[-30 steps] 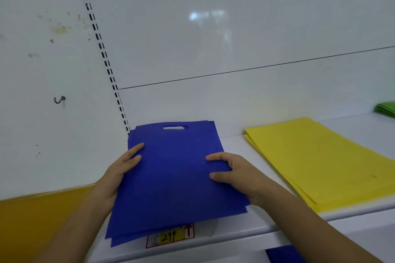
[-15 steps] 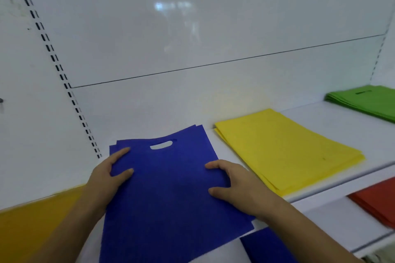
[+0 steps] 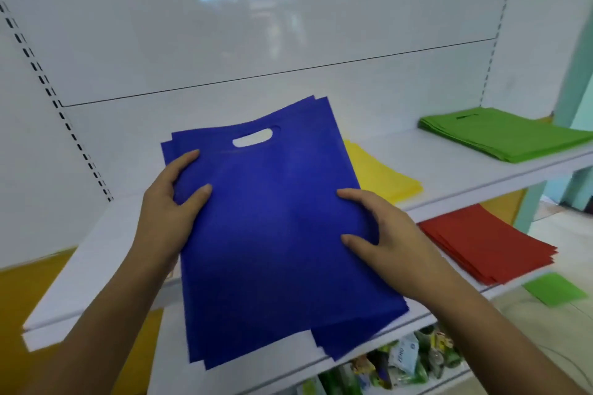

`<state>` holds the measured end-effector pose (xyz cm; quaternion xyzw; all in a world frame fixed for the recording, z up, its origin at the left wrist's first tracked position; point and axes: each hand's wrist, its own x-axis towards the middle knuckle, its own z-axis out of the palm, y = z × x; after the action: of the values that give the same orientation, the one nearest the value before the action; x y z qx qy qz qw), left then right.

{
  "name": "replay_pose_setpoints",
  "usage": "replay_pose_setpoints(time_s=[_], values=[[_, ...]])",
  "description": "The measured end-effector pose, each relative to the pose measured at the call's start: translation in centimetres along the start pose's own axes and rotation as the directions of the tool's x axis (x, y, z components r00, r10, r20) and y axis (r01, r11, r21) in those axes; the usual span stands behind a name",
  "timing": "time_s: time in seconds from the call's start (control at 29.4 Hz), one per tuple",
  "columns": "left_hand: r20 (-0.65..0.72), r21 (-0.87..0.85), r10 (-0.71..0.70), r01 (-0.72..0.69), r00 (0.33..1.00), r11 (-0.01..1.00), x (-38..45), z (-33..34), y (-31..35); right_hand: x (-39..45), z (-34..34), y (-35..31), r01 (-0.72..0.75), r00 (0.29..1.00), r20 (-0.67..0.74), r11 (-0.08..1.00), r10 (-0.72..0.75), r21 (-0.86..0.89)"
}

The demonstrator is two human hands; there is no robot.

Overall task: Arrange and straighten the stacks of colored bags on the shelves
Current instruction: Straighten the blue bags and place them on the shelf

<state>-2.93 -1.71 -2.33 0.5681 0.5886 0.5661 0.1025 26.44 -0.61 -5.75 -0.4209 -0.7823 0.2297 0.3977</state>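
Blue bags (image 3: 272,228) being squared up in both hands.
Left hand (image 3: 167,212) and right hand (image 3: 385,234) are pinching the fanned stack's sides; loosening risks lower bags sliding off the shelf (image 3: 449,167).

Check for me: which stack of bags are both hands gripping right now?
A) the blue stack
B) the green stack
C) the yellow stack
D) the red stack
A: the left hand and right hand each clamp a side edge of the blue stack; the others lie untouched on the shelves.

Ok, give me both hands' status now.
Left hand: shut on the blue bag stack, left edge.
Right hand: shut on the same stack, right edge.
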Motion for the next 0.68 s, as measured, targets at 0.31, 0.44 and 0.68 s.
replay_pose_setpoints(time_s=[0.31, 0.44, 0.68], values=[[0.198, -0.162, 0.005, 0.028, 0.980, 0.986, -11.7, 16.6, 8.8, -16.1, -15.1, 6.8, -0.238, 0.961, -0.140, 0.971, 0.237, 0.010], [0.323, -0.209, -0.045, 0.117, 0.945, 0.971, -17.7, 22.4, 8.8, -22.6, -17.5, 11.5, -0.399, 0.912, -0.135, 0.914, 0.388, -0.072], [0.465, -0.181, -0.115, 0.221, 0.878, 0.958, -24.3, 27.9, 3.5, -26.1, -15.1, 18.9, -0.492, 0.867, -0.036, 0.842, 0.497, -0.221]])
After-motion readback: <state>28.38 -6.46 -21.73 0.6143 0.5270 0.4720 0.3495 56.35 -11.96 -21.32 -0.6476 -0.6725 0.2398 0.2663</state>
